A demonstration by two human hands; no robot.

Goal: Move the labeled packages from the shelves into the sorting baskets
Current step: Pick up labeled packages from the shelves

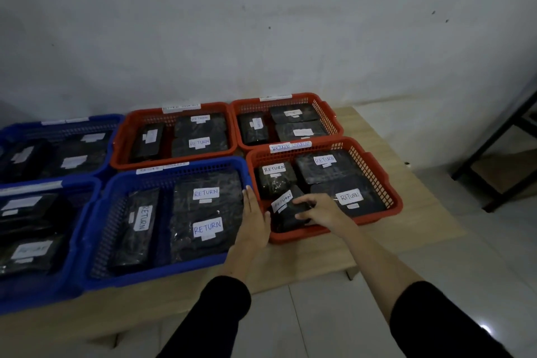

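Note:
A red basket (374, 163) at the near right holds several black wrapped packages with white "RETURN" labels. My right hand (318, 208) lies inside it, fingers curled over a small black package (286, 209) at the basket's front left corner. My left hand (255, 218) rests flat with fingers straight against the gap between this basket's left rim and the blue basket (116, 189) beside it. The blue basket holds three labeled black packages.
Two more red baskets (128, 136) (325, 107) stand behind, and two blue baskets (17, 125) (87, 192) at the left, all with packages. They sit on a low wooden table (290, 259) against a white wall. A dark metal shelf frame (499, 136) stands at the right.

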